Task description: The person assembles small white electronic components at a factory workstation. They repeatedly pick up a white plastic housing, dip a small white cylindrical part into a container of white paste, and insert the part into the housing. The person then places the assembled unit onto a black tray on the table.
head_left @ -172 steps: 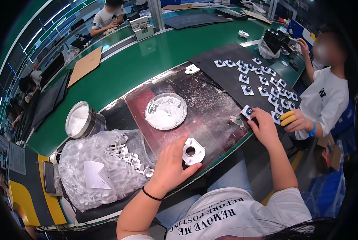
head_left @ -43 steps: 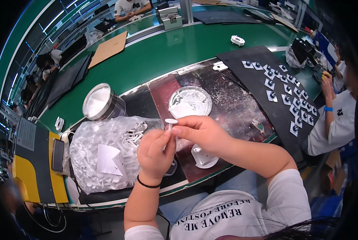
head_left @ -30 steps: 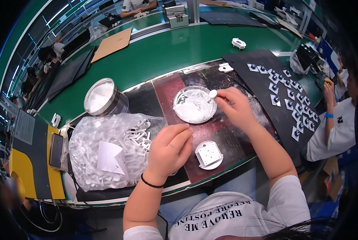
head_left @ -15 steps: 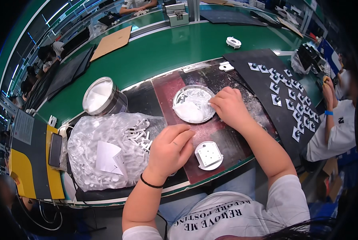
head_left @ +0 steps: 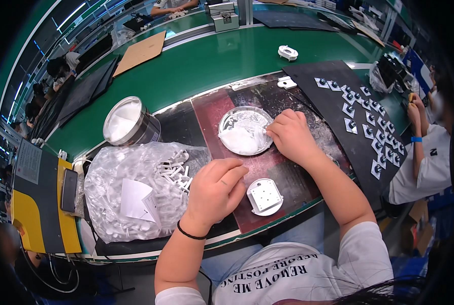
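Since half a second ago little has shifted: the right hand (head_left: 290,134) stays curled at the right rim of the round white dish (head_left: 245,130), fingers bunched, possibly pinching something small that cannot be made out. Its forearm runs back toward the body. Nearer, the left hand (head_left: 217,190) rests palm-down, fingers loosely bent, beside the white square part (head_left: 265,196) on the counter (head_left: 206,63), next to the clear bag of parts (head_left: 135,195).

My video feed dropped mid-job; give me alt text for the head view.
The right hand dips into a shallow round dish of white paste, while the left hand rests beside a small white square plastic part and a clear bag of white pieces.
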### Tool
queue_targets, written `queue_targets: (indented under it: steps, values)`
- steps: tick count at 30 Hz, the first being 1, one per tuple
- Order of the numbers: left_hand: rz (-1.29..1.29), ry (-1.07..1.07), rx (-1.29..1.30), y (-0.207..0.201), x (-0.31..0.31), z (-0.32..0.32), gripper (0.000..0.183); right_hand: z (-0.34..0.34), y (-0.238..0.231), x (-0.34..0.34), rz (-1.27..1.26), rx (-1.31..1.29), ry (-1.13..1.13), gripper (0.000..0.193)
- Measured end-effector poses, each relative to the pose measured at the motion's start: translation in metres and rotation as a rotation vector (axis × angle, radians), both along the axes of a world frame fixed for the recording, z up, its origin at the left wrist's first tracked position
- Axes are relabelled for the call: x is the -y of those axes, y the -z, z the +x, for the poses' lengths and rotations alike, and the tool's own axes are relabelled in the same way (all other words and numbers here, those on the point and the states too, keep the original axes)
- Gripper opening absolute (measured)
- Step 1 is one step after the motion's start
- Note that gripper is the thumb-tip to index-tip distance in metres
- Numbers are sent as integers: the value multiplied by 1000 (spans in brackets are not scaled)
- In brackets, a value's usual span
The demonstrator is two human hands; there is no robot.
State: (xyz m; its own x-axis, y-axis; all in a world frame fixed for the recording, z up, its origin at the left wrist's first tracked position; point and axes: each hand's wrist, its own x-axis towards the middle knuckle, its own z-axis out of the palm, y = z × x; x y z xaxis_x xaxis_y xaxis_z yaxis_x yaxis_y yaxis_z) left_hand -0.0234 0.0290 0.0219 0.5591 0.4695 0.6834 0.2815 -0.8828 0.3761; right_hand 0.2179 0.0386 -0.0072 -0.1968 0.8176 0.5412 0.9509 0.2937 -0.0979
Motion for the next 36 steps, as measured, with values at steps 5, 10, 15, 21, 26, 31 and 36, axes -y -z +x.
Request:
queue_targets:
  steps: [5,10,15,21,26,31,36]
  values:
    - [-27,7,-21,0,1,-1,23,0,-1,1,2,-3,-2,9]
    - [-23,10,-19,0,1,-2,23,-1,0,0,23,3,8,8]
    - [25,-1,5,-2,0,0,22,-2,-1,0,25,7,0,9]
    - [4,5,-13,-1,1,-2,22,-2,-1,1,11,8,0,8]
    - [-11,12,-23,-3,1,-2,22,-1,0,1,9,-2,3,8]
    - [-36,15,-26,-5,1,-1,20,4,-5,9,-112,-340,-9,11]
    - [-110,53,-54,-1,-3,-6,35,-1,-22,39,-556,-1174,-3,17]
